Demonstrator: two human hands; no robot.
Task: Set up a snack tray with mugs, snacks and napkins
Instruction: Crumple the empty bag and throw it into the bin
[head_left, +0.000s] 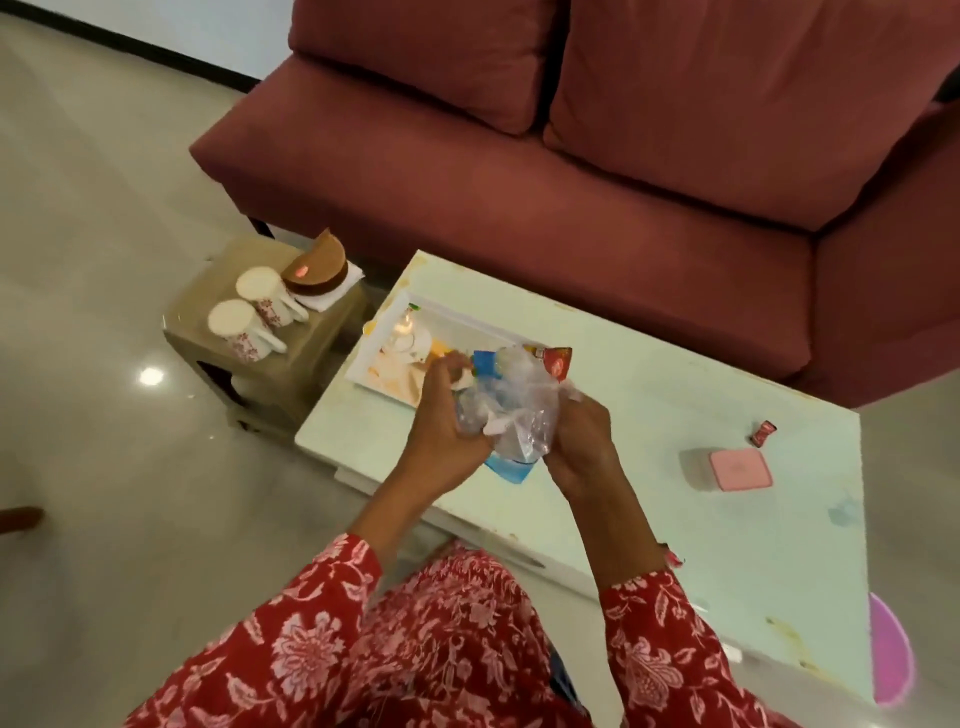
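A white rectangular tray (375, 340) with an orange pattern lies at the far left of the pale green table (675, 410). Both hands hold a crumpled clear plastic bag (519, 405) of snacks just in front of the tray. My left hand (447, 410) grips its left side, my right hand (582, 441) its right side. A blue packet (511, 467) and a red packet (557, 361) show at the bag's edges. Two white floral mugs (244, 325) lie tipped on a small brown stool (270, 374) to the left, next to a brown napkin holder (317, 267) on white napkins.
A pink-lidded box (737, 467) and a small red wrapper (762, 433) lie on the table's right part. A dark red sofa (571, 156) stands right behind the table. A pink round object (888, 654) sits at the lower right by the table edge.
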